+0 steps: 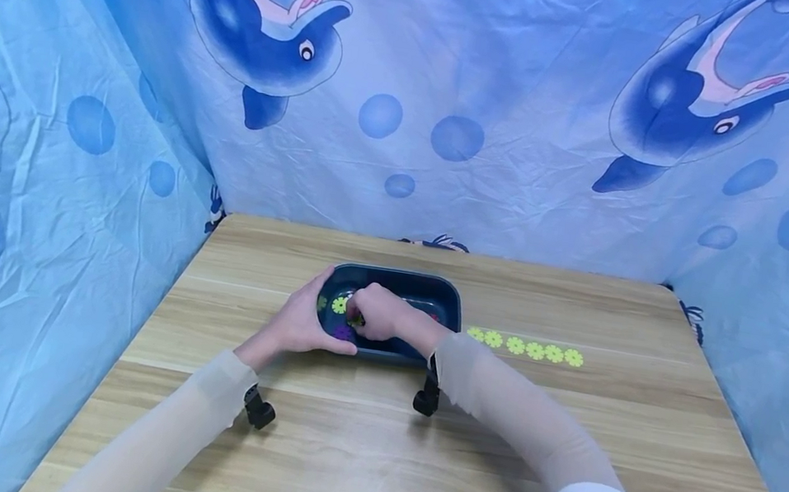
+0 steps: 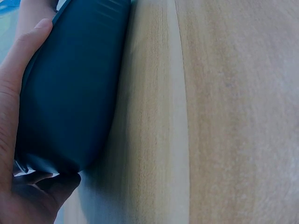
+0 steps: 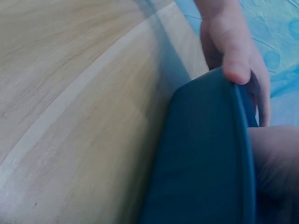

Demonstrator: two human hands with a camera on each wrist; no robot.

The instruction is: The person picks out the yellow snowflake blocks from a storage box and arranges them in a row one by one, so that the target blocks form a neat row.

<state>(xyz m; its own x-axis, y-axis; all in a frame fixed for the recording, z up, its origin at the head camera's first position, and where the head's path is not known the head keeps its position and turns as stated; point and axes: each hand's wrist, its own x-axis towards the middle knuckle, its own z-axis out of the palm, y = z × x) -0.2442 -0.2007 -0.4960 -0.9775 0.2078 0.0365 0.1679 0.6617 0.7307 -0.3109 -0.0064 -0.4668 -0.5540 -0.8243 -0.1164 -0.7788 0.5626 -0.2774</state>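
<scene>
A dark blue rectangular tub (image 1: 427,281) stands on the table with small flower-shaped pieces inside. My left hand (image 1: 301,318) grips its left end, thumb along the near rim and fingers around the far side; the left wrist view shows the thumb on the tub's edge. My right hand (image 1: 380,312) reaches down into the tub with curled fingers, and a yellow-green flower piece (image 1: 358,320) shows at its fingertips, partly hidden. Beside it lie another yellow-green flower (image 1: 339,305) and a purple flower (image 1: 342,331). In the right wrist view the tub wall (image 3: 201,149) hides the right fingers.
A row of several yellow-green flowers (image 1: 535,350) lies on the wooden table (image 1: 354,440) right of the tub, partly behind the right forearm. Blue dolphin-print curtains (image 1: 419,58) enclose the table at the back and both sides.
</scene>
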